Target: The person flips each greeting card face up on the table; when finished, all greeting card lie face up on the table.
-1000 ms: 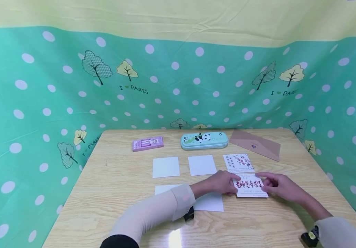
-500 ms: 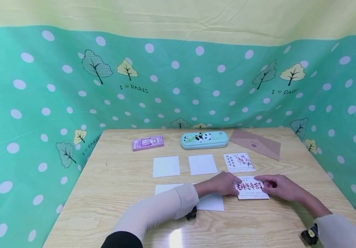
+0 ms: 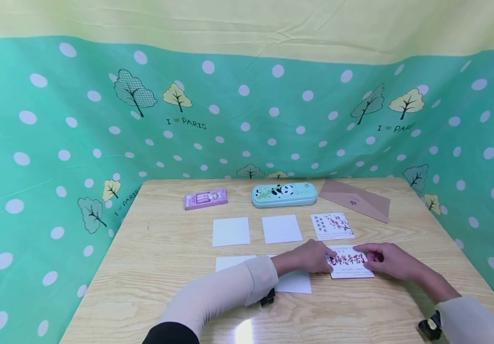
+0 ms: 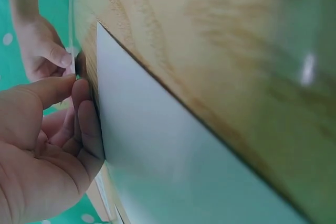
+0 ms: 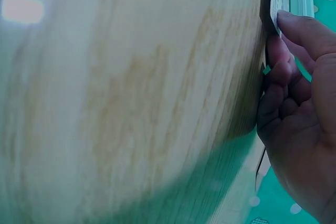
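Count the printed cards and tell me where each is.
2: the red-lettered card, held between the left hand and right hand, and the blossom card, lying behind it. More could be hidden underneath.

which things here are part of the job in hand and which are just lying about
Part of the job:
card with red characters, pinched at both sides
left hand
right hand

Apparently just lying about:
blossom card
two blank white cards
partly hidden white paper
purple box
panda case
brown envelope
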The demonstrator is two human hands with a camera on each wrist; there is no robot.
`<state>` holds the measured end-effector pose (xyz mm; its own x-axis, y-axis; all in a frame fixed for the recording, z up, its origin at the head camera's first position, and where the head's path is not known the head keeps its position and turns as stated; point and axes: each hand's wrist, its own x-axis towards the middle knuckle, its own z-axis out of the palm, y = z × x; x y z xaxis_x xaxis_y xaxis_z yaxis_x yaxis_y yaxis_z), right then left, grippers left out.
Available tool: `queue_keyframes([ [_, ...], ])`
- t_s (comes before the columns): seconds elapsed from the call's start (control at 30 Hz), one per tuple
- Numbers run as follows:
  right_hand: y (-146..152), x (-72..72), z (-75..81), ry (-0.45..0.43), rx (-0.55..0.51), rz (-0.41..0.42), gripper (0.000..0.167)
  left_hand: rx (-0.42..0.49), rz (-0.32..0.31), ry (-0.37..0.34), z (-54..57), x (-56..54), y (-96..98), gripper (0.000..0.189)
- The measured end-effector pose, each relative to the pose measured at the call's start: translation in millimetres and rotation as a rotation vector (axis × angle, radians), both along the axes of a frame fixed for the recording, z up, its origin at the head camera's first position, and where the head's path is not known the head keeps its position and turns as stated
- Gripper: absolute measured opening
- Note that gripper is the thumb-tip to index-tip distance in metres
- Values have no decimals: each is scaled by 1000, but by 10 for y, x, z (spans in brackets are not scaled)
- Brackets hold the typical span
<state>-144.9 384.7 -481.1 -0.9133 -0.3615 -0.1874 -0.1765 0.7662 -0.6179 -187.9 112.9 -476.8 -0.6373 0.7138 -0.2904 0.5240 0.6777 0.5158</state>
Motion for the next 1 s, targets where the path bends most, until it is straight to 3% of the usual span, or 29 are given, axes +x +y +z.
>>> queue_keyframes([
  [0.2, -8, 16, -26, 95, 27, 55, 46, -32, -32, 76, -10, -12, 27, 46],
  [0.4, 8, 24, -22, 86, 18, 45, 46, -11, -25, 48, 35, 12, 0, 43],
  [0.6, -13, 22, 80, 69, -12, 13, 42, 39, -30, 25, 166, -6, -128, 42],
  [0.77, -136, -47, 195, 134, -20, -37, 38, 101, 14, -35, 252, -113, -316, 44],
  [1.0, -439, -218, 242, 178, -36, -47, 40, 183, 136, -107, 236, -329, -664, 44],
])
